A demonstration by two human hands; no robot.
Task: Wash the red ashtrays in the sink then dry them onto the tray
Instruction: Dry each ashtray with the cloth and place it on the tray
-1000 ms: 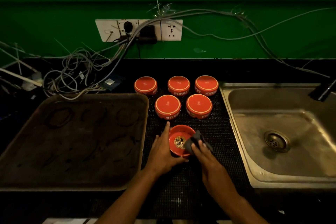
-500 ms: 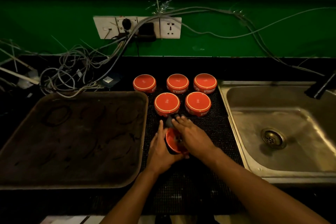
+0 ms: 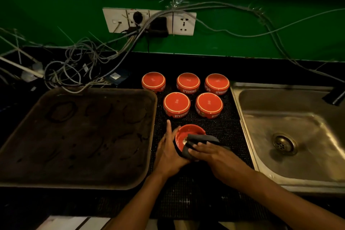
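Six red ashtrays sit on a black rubber mat [image 3: 231, 132] on a dark worktop, between a tray and a sink. Five rest upside down in two rows at the far end of the mat: three behind [image 3: 153, 81] [image 3: 188, 82] [image 3: 217, 83] and two in front [image 3: 176, 104] [image 3: 209, 104], with white lettering on their sides. The sixth ashtray [image 3: 183, 136] stands mouth up at the near middle of the mat. A person's left hand [image 3: 169, 153] cups its left side, fingers curled round the wall and the forefinger pointing away. The right hand [image 3: 214, 155] reaches across its near right rim and holds a dark grey cloth [image 3: 200, 139] that lies over and into the bowl. A large, stained metal tray [image 3: 78, 136] lies to the left, touching the mat's edge. A steel sink [image 3: 291, 136] with a round drain [image 3: 284, 144] lies to the right. Behind, tangled grey cables [image 3: 78, 65] hang from a white socket strip [image 3: 149, 21] on a green wall [image 3: 261, 43].
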